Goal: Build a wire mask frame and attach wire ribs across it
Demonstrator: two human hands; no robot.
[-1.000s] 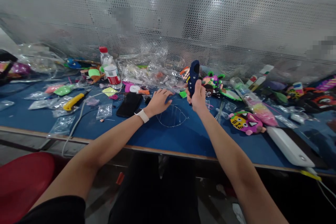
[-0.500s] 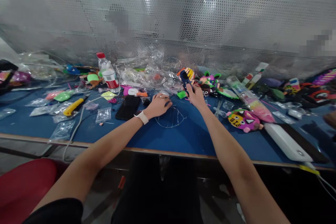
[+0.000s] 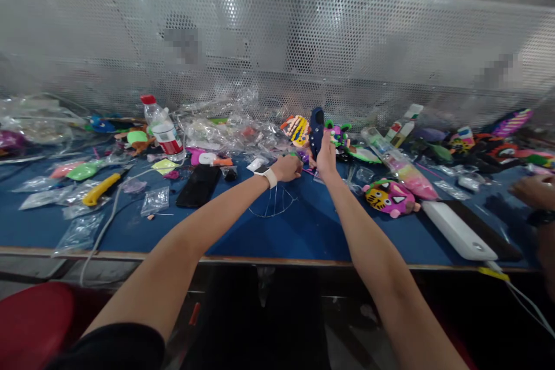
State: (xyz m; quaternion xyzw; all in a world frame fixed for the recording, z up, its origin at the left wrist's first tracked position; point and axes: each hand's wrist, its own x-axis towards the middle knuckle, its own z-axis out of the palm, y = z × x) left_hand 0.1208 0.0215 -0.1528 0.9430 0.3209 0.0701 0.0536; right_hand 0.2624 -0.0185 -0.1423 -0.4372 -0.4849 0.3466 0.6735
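Note:
My right hand (image 3: 326, 156) is closed around a dark blue, elongated object (image 3: 317, 127) with pale dots along it, held upright above the table. My left hand (image 3: 288, 168), wearing a white-banded watch, is at the middle of the table with its fingers curled in. Whether anything is in those fingers is hidden. A bit of green shows just behind its knuckles. Below the left hand, a thin pale fan-shaped outline (image 3: 277, 212), like bent wire, lies on the blue table (image 3: 277, 240). Behind the hands lies an orange, yellow-striped clay figure (image 3: 298, 130).
Left are a black phone (image 3: 198, 186), a yellow cutter knife (image 3: 100, 189), a red-capped bottle (image 3: 163, 132) and plastic packets. Right are a pink-and-yellow clay figure (image 3: 392, 198) and a white power bank (image 3: 459, 231). Another person's hand (image 3: 535, 191) is at far right. A perforated metal screen (image 3: 260, 40) stands behind.
My left hand has moved right and curled its fingers. The right hand has turned the dark blue object more upright. Another person's hand has come further into view at the right.

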